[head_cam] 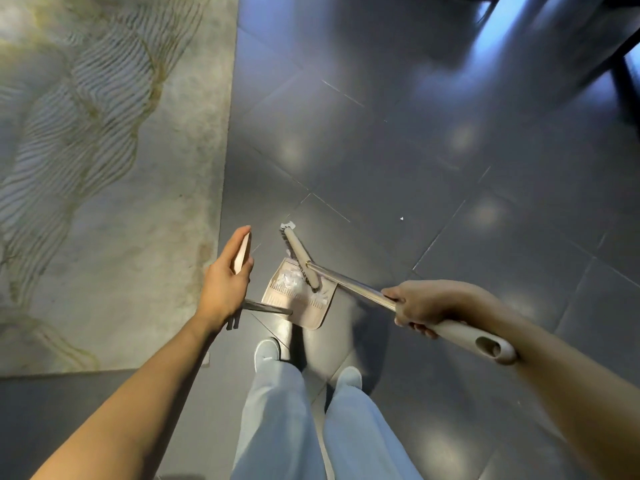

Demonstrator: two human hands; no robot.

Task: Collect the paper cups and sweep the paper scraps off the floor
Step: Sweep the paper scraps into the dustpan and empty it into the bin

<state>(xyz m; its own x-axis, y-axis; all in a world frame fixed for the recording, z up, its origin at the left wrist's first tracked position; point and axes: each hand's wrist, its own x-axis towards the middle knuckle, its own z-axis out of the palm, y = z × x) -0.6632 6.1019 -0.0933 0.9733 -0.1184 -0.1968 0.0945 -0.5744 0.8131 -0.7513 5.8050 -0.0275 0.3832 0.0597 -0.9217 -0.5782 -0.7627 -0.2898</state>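
1 broom [349, 285], head up-left over dustpan [313, 315], R hand [419, 303]

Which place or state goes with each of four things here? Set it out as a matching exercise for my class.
Things
1 broom
2 dustpan
3 rug
4 stray paper scrap

Places or states
A lying alone on the dark tiles
B gripped by the right hand
C holding white scraps
D covering the floor on the left

Pairs: 1-B, 2-C, 3-D, 4-A
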